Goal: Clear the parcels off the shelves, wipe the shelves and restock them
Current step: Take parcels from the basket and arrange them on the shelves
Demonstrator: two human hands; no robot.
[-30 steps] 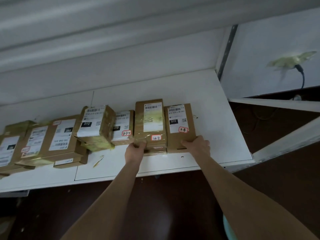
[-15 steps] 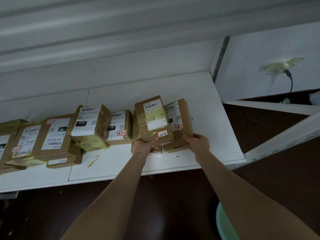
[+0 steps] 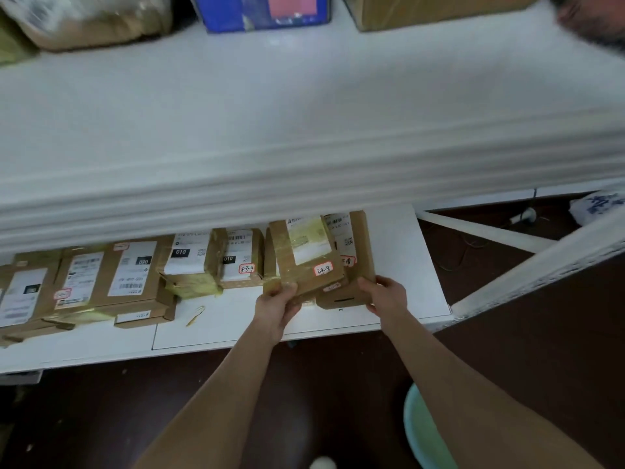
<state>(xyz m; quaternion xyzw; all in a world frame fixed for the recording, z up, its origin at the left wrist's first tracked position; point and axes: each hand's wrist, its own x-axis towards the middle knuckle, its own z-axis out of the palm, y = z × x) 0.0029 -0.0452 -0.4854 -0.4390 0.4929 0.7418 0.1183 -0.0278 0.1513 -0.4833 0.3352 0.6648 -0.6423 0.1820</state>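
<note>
my left hand (image 3: 275, 308) grips the tilted parcel (image 3: 301, 269) at centre frame. my right hand (image 3: 387, 296) holds the neighbouring box (image 3: 363, 245) on the lower shelf (image 3: 409, 265).

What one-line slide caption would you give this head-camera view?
Left hand grips the tilted parcel, right hand the parcel beside it, on a white shelf.

My left forearm (image 3: 216, 394) and right forearm (image 3: 473, 394) show bare from the lower edge of the view to the wrists. Both are long and slim, narrowing toward the wrist. My left grip (image 3: 275, 308) and right grip (image 3: 385, 296) are bare too, knuckles and fingers uncovered.
</note>
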